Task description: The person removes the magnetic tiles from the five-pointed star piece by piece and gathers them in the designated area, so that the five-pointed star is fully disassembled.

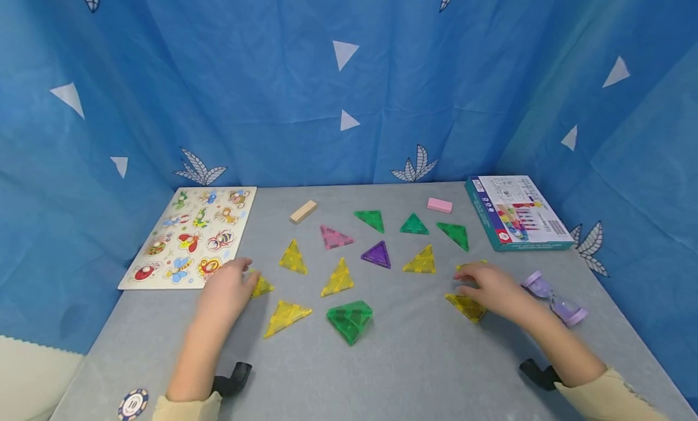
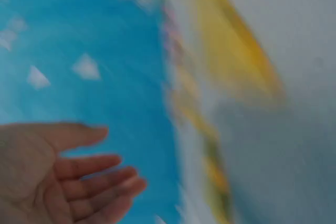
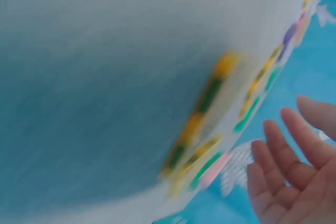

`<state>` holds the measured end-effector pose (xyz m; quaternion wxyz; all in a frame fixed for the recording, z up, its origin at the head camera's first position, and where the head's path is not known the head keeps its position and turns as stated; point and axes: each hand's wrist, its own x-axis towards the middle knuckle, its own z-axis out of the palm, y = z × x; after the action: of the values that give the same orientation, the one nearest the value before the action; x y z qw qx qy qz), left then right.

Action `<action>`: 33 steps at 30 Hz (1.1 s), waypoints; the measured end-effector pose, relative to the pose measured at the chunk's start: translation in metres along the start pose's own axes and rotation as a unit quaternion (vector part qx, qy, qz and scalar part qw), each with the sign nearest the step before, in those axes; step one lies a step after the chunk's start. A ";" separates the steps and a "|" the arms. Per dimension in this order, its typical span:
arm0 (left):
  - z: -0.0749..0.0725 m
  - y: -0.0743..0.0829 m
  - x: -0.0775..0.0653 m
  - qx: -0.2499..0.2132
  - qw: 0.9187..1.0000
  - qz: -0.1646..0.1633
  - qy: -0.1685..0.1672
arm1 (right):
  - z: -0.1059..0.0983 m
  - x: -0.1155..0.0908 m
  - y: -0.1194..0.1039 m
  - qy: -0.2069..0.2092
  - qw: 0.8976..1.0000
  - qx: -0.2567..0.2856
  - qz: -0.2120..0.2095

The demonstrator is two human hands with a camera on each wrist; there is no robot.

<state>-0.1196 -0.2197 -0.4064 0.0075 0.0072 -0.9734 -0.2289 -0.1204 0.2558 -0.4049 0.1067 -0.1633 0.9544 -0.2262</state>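
Observation:
Relaxed and holding nothing, my left hand [image 1: 228,288] hovers at the left, its fingertips overlapping a yellow triangle tile [image 1: 263,286] in the head view. Its thumb and fingers are spread in the left wrist view, with a blurred yellow tile [image 2: 231,40] beyond. My right hand [image 1: 493,288], also holding nothing, hangs over another yellow triangle tile [image 1: 468,308] and partly hides one more behind it. Between the hands lie several yellow tiles [image 1: 339,280], a purple triangle [image 1: 378,255], a pink triangle [image 1: 335,237] and a green tile piece [image 1: 350,320].
Three green triangles [image 1: 414,225] lie farther back, near a pink block [image 1: 439,205] and a wooden block [image 1: 303,211]. An insect puzzle board [image 1: 191,236] sits at left. On the right are a box [image 1: 523,212] and a purple hourglass [image 1: 555,298]. A poker chip [image 1: 133,404] lies front left.

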 end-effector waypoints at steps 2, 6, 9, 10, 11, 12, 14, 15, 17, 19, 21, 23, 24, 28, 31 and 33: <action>0.003 0.024 -0.012 -0.006 0.999 0.035 -0.001 | 0.005 0.004 -0.014 0.013 0.999 0.008 -0.030; 0.026 0.069 -0.030 0.000 0.993 0.110 -0.041 | 0.022 0.017 -0.045 0.017 0.995 0.016 -0.099; 0.048 0.090 -0.041 0.032 0.985 0.150 -0.074 | 0.039 0.027 -0.069 0.009 0.987 0.012 -0.159; 0.054 0.095 -0.044 0.043 0.983 0.162 -0.078 | 0.044 0.030 -0.076 0.002 0.984 0.010 -0.178; 0.059 0.098 -0.048 0.054 0.980 0.173 -0.077 | 0.050 0.032 -0.083 -0.005 0.980 0.009 -0.197; 0.064 0.100 -0.050 0.064 0.978 0.186 -0.071 | 0.055 0.034 -0.088 -0.014 0.978 0.009 -0.210; 0.071 0.103 -0.054 0.079 0.974 0.205 -0.053 | 0.064 0.039 -0.098 -0.030 0.973 0.007 -0.229; 0.073 0.104 -0.056 0.087 0.972 0.213 -0.044 | 0.067 0.040 -0.102 -0.038 0.971 0.004 -0.238; 0.078 0.105 -0.058 0.098 0.969 0.224 -0.031 | 0.073 0.043 -0.109 -0.050 0.966 0.001 -0.252; 0.081 0.106 -0.059 0.104 0.968 0.229 -0.022 | 0.078 0.045 -0.113 -0.060 0.963 0.001 -0.262; 0.083 0.106 -0.059 0.107 0.966 0.233 -0.016 | 0.080 0.046 -0.115 -0.065 0.961 0.002 -0.270; 0.084 0.106 -0.059 0.103 0.967 0.233 -0.015 | 0.082 0.046 -0.116 -0.064 0.960 0.004 -0.272; 0.084 0.106 -0.058 0.100 0.967 0.233 -0.017 | 0.082 0.046 -0.117 -0.062 0.961 0.005 -0.269; 0.080 0.106 -0.057 0.060 0.971 0.229 -0.040 | 0.082 0.045 -0.116 -0.033 0.964 0.013 -0.262; 0.077 0.107 -0.057 0.030 0.973 0.224 -0.043 | 0.083 0.044 -0.115 -0.001 0.967 0.034 -0.252; 0.075 0.108 -0.057 0.022 0.974 0.225 -0.031 | 0.083 0.043 -0.114 0.020 0.968 0.053 -0.243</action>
<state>-0.0654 -0.0885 -0.4257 0.0288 -0.2193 -0.9546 -0.1995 -0.1068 0.1111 -0.4300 0.0375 -0.3795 0.8748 -0.2987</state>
